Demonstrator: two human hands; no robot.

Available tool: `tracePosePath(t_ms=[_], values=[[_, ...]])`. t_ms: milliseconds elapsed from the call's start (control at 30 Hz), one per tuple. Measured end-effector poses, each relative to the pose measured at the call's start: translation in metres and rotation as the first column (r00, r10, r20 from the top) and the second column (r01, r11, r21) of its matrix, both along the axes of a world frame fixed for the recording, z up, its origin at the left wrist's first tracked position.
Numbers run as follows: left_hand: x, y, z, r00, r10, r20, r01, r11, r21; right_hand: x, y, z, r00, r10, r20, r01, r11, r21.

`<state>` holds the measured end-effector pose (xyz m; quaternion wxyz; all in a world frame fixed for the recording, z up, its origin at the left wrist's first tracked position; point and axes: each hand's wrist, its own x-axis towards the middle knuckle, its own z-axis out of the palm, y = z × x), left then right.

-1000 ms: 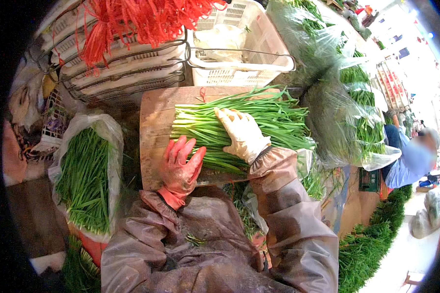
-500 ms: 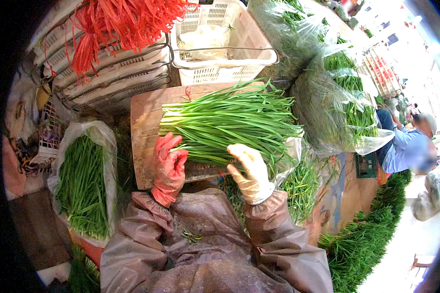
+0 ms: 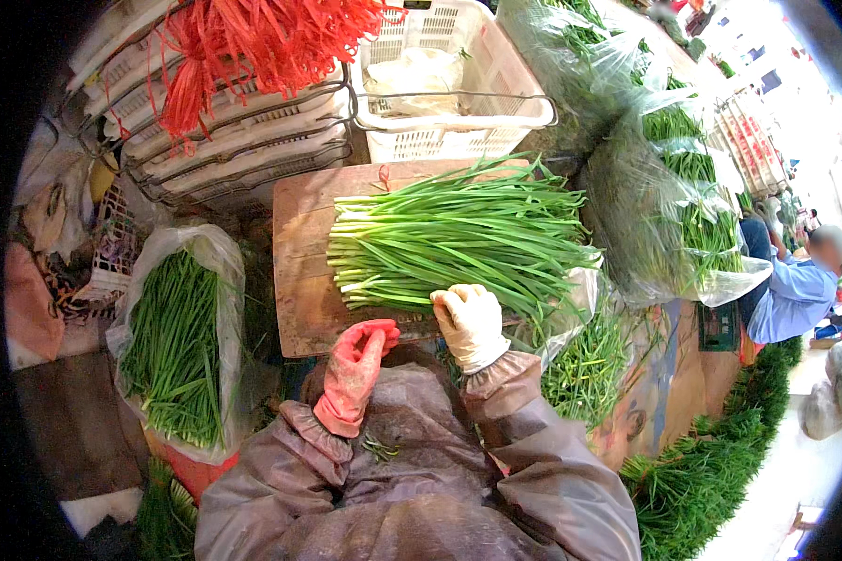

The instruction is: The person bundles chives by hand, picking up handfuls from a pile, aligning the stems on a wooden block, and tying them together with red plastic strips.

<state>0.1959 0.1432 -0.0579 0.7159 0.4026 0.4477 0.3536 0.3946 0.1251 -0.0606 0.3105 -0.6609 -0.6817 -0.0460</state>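
A loose bunch of garlic chives [image 3: 458, 238] lies across a worn wooden board [image 3: 299, 280], pale stem ends to the left and green leaf tips to the right. My right hand [image 3: 471, 325], in a cream glove, is at the bunch's near edge with its fingers curled into a pinch. What its fingertips hold, if anything, is hidden. My left hand [image 3: 354, 374], in a red glove, hovers off the board's near edge. Its fingers are half bent with a gap to the thumb, and nothing shows between them. A thin red tie [image 3: 384, 175] lies at the board's far side.
Red ties [image 3: 262, 56] hang over stacked white crates [image 3: 243, 140] at the far left. A white basket [image 3: 449, 140] stands behind the board. Bagged chives [image 3: 173, 346] are at left, with more bagged chives [image 3: 688, 178] at right. A person [image 3: 795, 290] in blue sits far right.
My left hand has drawn back from the stem ends toward my lap. My right hand has curled its fingers at the bunch's near edge. The whole view has shifted slightly.
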Motion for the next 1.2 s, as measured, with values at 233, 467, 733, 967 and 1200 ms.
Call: tracePosePath(t_ms=[233, 467, 733, 967, 1200], values=[[0.015, 0.017, 0.008, 0.967, 0.09, 0.237, -0.004, 0.94, -0.34, -0.013, -0.025, 0.034, 0.965, 0.139, -0.22, -0.167, 0.98, -0.11], [0.004, 0.032, -0.002, 0.982, 0.057, 0.178, -0.001, 0.953, -0.302, -0.021, -0.012, 0.086, 0.979, 0.202, -0.02, -0.202, 0.958, -0.203], [-0.042, 0.054, -0.005, 0.979, -0.182, -0.089, 0.176, 0.982, -0.076, 0.01, 0.064, -0.01, 0.984, 0.074, 0.161, 0.003, 0.903, -0.43], [-0.121, 0.054, 0.011, 0.901, 0.077, -0.426, -0.047, 0.996, 0.081, 0.013, 0.059, 0.0, 0.987, 0.107, 0.12, -0.053, 0.921, -0.387], [-0.063, -0.002, 0.104, 0.942, 0.248, 0.227, -0.264, 0.963, 0.044, 0.059, -0.027, 0.075, 0.975, 0.136, -0.177, -0.131, 0.991, 0.036]])
